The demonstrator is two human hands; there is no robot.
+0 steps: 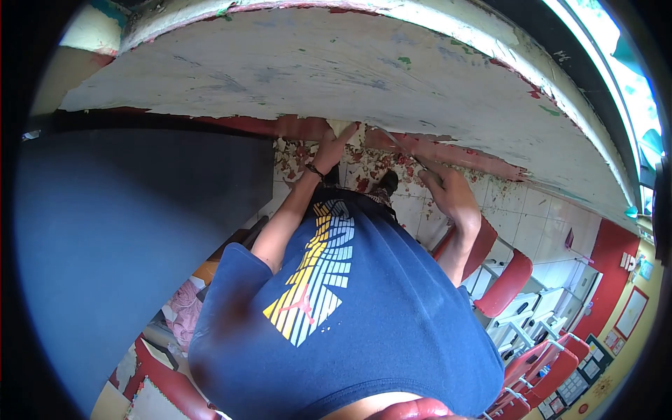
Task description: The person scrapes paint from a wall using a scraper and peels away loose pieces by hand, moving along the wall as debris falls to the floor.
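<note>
My right hand is closed round a thin metal scraper. Its tip reaches the ragged lower edge of the pale paint layer on the wall. My left hand has its index finger stretched out against the wall, beside a pale loose flap of paint; its other fingers are partly hidden. Between the pale layer and the floor runs a red painted band. Paint flakes litter the floor below, around my shoes.
A large dark panel stands close on my left. Red chairs and light-coloured tables are on the right. A window lies at the upper right. Pink cloth lies behind me on the left.
</note>
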